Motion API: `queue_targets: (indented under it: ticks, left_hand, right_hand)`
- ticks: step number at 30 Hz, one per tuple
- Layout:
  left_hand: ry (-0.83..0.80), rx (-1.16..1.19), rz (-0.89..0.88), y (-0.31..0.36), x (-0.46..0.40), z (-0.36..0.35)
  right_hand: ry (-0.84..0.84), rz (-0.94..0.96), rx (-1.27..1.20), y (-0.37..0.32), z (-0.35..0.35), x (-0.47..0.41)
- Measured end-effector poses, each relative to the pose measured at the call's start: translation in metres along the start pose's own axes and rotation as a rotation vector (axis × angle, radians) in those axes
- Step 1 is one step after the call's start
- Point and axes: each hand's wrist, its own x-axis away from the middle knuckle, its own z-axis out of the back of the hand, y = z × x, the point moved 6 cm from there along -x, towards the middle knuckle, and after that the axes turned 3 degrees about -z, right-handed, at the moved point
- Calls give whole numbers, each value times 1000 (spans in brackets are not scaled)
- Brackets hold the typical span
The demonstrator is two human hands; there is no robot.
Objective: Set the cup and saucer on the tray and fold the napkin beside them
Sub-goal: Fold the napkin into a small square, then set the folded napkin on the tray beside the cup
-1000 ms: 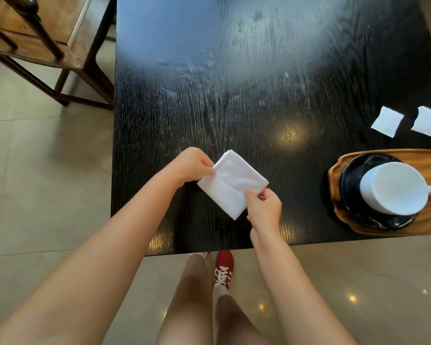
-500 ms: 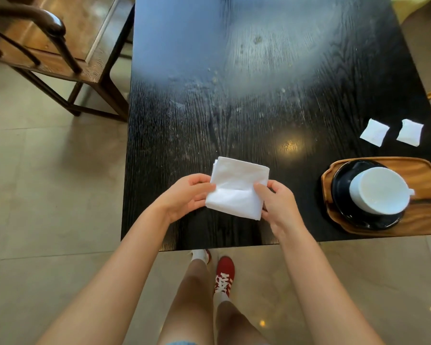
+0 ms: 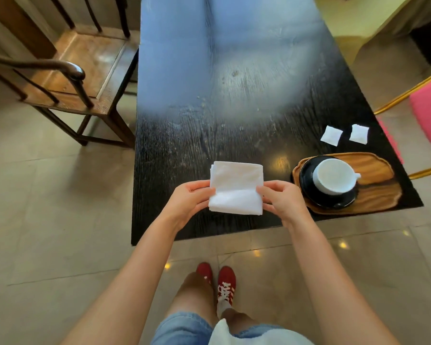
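A white napkin [image 3: 236, 186], folded into a rough square, is held over the near part of the black table [image 3: 234, 108]. My left hand [image 3: 187, 199] pinches its left edge and my right hand [image 3: 283, 199] pinches its right edge. To the right, a wooden tray [image 3: 378, 185] lies at the table's near right corner. On its left half sits a black saucer [image 3: 309, 189] with a white cup [image 3: 334, 176] on it, handle pointing right. The napkin is left of the tray and apart from it.
Two small white folded squares [image 3: 331, 135] [image 3: 358, 133] lie on the table behind the tray. A wooden armchair [image 3: 67, 75] stands left of the table. A pink chair with a gold frame [image 3: 428, 125] is at the right. Tiled floor lies below the near edge.
The napkin has turned from a diamond tilt to square with the table edge. Both hands shifted to grip its left and right sides. The camera view has pulled back and tilted up.
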Motion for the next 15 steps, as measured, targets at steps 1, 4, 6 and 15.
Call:
queue_targets:
  ticks: [1,4,6,15]
  left_hand:
    - [-20,-4,-1,2,4,-5]
    - [-81,-31,5,7,12,-20]
    - [-117,-59,7,9,16,-31]
    - [-266,-165,47,-5,33,-97]
  right_hand:
    - [12,-6,2,0,5,6]
    - [59,-19,6,-1,20,23]
    - [92,-16,7,-1,31,33]
    - [196,-11,-125,21,92,67]
